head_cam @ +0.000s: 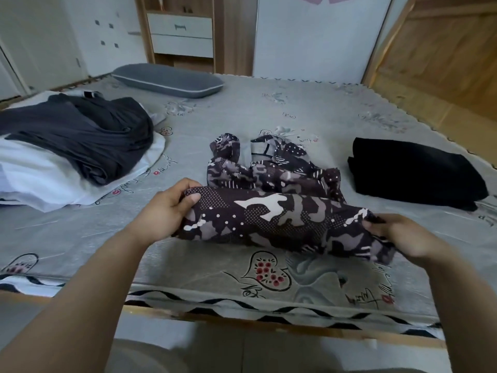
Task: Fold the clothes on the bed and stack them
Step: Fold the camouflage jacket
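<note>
Two hands pinch the dark camouflage-patterned fabric garment (271,208), left hand (164,211) and right hand (400,235) at opposite ends; its long axis runs left-right, loose bulk trailing beyond on the grey printed bed (80,238).

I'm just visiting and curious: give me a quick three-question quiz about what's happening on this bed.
1. True or false: both hands grip the dark patterned camouflage-print garment.
2. Which lies nearer the right hand: (A) the folded black cloth or (B) the dark grey garment heaped on white fabric?
3. What lies at the far edge of the bed, beyond the left hand?

Key: 1 true. 2 A. 3 the flat grey pillow with white piping.
</note>
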